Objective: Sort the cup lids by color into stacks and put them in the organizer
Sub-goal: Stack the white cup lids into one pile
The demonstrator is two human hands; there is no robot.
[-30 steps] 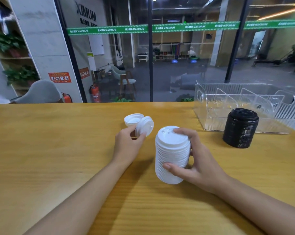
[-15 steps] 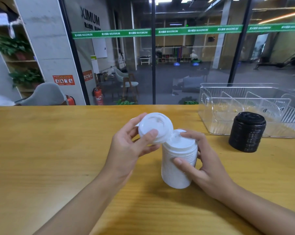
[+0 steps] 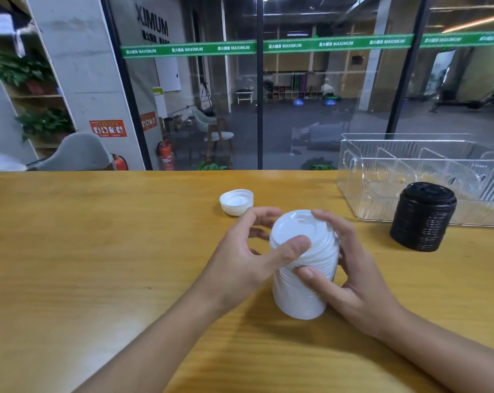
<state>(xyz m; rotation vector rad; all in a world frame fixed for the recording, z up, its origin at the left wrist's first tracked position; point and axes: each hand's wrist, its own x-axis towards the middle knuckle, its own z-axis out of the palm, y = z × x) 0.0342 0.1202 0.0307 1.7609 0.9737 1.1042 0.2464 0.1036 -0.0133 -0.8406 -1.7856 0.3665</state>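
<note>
From the head camera, a white lid stack (image 3: pixel 302 268) sits at the centre of the frame over the yellow wooden tabletop (image 3: pixel 98 251), with both bare hands on it. The right hand (image 3: pixel 350 276) grasps it from the right. Its thumb lies across the front at mid-height and its fingers wrap round the far side, one fingertip reaching the top rim. The left hand (image 3: pixel 248 251) comes in from the left and holds the top of the stack, with its thumb pressed on the near edge of the uppermost lid and its fingers curved toward the far-left edge. The stack stands roughly upright. Whether its base rests on the tabletop or hovers just above it cannot be told.

Just above and left of the hands lie a few loose white lids (image 3: pixel 236 201), nested and turned hollow side up, apart from the fingers.

At right of centre a black lid stack (image 3: pixel 423 217) stands upright on the tabletop, well apart from the right hand. Behind it, along the right edge of the frame, is the clear plastic organizer (image 3: pixel 382 177) with upright dividers — the black stack is just in front of its near wall, outside it.

Beyond the tabletop's far edge runs a glass wall with a green strip (image 3: pixel 268 46) — at lower left of it are a grey chair (image 3: pixel 75 153) and a red fire extinguisher (image 3: pixel 166 156).
</note>
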